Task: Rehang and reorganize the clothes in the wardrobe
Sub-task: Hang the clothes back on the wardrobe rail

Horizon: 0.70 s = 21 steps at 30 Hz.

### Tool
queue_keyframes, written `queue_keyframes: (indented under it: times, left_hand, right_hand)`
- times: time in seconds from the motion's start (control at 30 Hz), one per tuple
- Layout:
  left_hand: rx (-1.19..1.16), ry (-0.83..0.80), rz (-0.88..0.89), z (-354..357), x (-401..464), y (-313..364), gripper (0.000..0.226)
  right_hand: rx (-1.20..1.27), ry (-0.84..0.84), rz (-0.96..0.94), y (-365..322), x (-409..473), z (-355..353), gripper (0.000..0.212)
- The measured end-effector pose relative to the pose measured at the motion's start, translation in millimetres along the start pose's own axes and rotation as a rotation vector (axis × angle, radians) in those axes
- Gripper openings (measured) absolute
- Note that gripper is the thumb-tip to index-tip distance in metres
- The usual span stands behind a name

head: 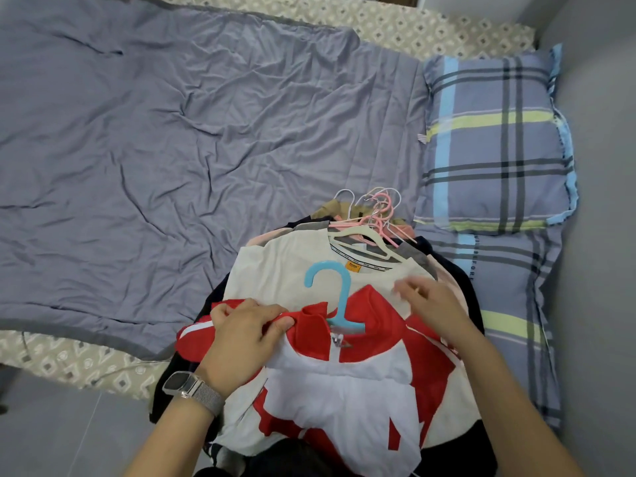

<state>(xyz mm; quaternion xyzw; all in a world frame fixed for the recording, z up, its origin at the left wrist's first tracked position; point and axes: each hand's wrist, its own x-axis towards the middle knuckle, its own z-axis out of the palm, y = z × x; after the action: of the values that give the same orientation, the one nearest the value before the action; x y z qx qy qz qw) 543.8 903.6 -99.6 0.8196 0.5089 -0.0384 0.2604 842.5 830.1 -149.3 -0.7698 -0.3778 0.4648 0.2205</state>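
Observation:
A pile of clothes on hangers lies at the near edge of the bed. On top is a red and white zip jacket (364, 342) on a light blue hanger (339, 297). My left hand (244, 335) pinches the jacket's red collar at the left shoulder. My right hand (430, 301) lies on the right shoulder, fingers spread and blurred. Under the jacket is a cream T-shirt (275, 270) with an orange neck label. Behind it, several pink and white hangers (375, 215) stick out of the pile.
A creased grey-purple quilt (172, 149) covers most of the bed. A plaid pillow (495, 139) lies at the right, with a second plaid one (512, 304) in front of it. A grey wall runs along the right. Grey floor shows at bottom left.

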Motion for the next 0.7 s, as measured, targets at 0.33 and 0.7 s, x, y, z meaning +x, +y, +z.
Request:
queue_keyframes:
  times: [0.33, 0.7]
  left_hand:
    - [0.041, -0.09, -0.081, 9, -11, -5, 0.079]
    - [-0.003, -0.077, -0.101, 9, -10, -25, 0.076]
  right_hand:
    - [-0.565, -0.031, 0.356, 49, 136, 28, 0.059]
    - [-0.361, -0.065, 0.102, 42, 111, 46, 0.012]
